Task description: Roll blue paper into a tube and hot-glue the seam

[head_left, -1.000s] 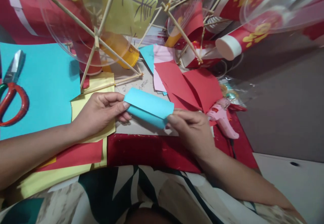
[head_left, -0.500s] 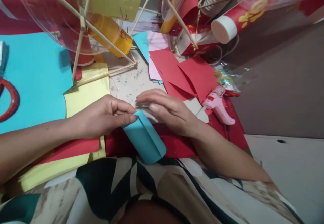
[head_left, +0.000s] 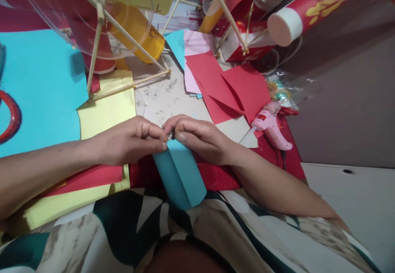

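A rolled piece of blue paper (head_left: 182, 174) hangs tilted at the table's near edge, just above my lap, with an overlapping seam along its length. My left hand (head_left: 137, 139) pinches its upper end between thumb and fingers. At the same end, my right hand (head_left: 200, 137) is closed with its thumb and bent fingers on the paper's right side. The two hands' fingertips nearly meet, and part of the paper's top edge is hidden behind them.
Red paper pieces (head_left: 212, 87) and a pink glue gun (head_left: 271, 127) lie to the right. Large blue paper (head_left: 40, 87) and red scissor handles (head_left: 12, 118) lie left, above yellow paper (head_left: 108, 116). A stick frame (head_left: 129, 38) with cups stands at the back.
My right hand has closed from nearly straight fingers onto the top of the paper roll. The roll has turned so its seam faces more toward the middle. The view has shifted slightly.
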Available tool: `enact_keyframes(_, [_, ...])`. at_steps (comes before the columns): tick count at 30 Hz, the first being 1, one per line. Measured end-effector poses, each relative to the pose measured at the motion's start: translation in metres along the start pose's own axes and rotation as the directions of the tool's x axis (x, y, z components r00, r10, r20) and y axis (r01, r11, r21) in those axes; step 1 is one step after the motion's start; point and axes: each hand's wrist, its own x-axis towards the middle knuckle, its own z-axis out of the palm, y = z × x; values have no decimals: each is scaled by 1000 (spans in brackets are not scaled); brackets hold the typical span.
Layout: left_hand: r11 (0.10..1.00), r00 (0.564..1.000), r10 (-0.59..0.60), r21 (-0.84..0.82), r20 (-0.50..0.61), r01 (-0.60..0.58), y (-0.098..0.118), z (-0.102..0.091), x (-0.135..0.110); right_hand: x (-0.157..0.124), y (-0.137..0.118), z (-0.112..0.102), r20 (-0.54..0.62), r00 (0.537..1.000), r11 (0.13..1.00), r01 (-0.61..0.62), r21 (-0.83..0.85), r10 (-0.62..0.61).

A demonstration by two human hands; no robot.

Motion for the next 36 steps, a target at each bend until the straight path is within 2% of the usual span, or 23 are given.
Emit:
enact_keyframes(7, [999,999,-34,20,36,34,0,-2,0,-1,-1,5,-17,1000,1000,6,-11,-7])
enact_keyframes(15, [998,998,-1,61,66,-3,0,-3,2,-1,0,5,11,1000,999,22,-38,-22])
enact_keyframes(20, [998,1000,7,65,10,-7,1,2,2,0,0,6,5,1000,999,22,-37,-22])
enact_keyframes(22, [999,1000,-18,30,-1,18,1,5,1,0,-1,6,-13,1000,1000,-24,-14,23])
enact_keyframes(24, [999,998,-10,-43,-68,7,1,6,0,-1,-5,5,-94,990,994,-97,54,101])
enact_keyframes(26, [991,969,53,-102,-243,-80,1,7,-1,-2,-9,2,-273,944,978,-148,147,184])
enact_keyframes(27, [983,928,100,-108,-358,-147,2,8,-2,-3,-11,0,-392,896,971,-146,187,210])
enact_keyframes(28, [972,868,147,-93,-475,-216,3,8,-2,-4,-13,-3,-517,826,969,-127,213,222])
enact_keyframes(30, [950,726,215,-34,-653,-312,4,8,-3,-6,-15,-7,-729,654,973,-50,224,201])
enact_keyframes(31, [941,668,234,-8,-706,-338,5,8,-3,-7,-15,-8,-803,568,976,-4,216,180])
enact_keyframes(32, [937,629,244,11,-738,-350,5,8,-2,-8,-14,-10,-846,507,978,30,208,164])
enact_keyframes(33, [934,607,250,23,-754,-356,5,8,-2,-9,-13,-10,-867,472,978,44,203,159])
enact_keyframes(34, [933,596,254,31,-762,-358,5,7,-2,-9,-12,-10,-869,466,977,37,209,168])
enact_keyframes(36, [933,584,261,45,-769,-358,4,8,-2,-10,-8,-9,-826,518,969,-21,247,222])
